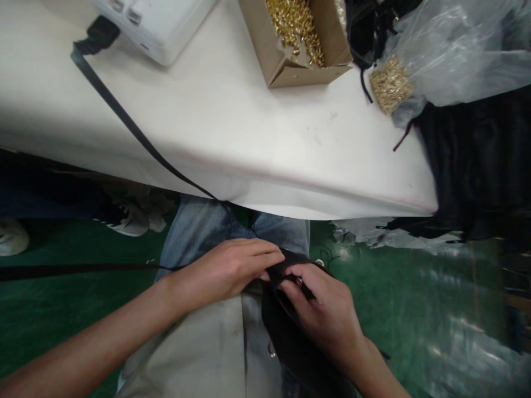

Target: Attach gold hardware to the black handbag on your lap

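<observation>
Looking through the head view from my end, where do you see the black piece (292, 351)?

Lower middle of the frame, over the person's jeans (197, 226). I see it run from between both hands down to the bottom edge.

And the grip?

I have the left hand (236, 268) with its fingers pressed together, pinching the upper end of the piece. The right hand (327, 309) pinches it too, thumb and forefinger bent toward each other, a gold bit (298, 282) showing by their tips. I can't tell whether that bit is loose or fixed.

What lies close by?

I see a gold ring (271, 350) just beside the piece's left edge, and pale cloth (203, 348) over the lap at bottom centre.

And up on the table (249, 127)?

I get a box (286, 76) of gold studs (294, 25) at top centre, a clear bag (460, 55) at upper right, and a white device (166, 30) at upper left. A black cord (136, 130) runs from it down toward the lap.

The floor (415, 293)?

Green, with someone else's shoe (130, 220) at middle left.
</observation>
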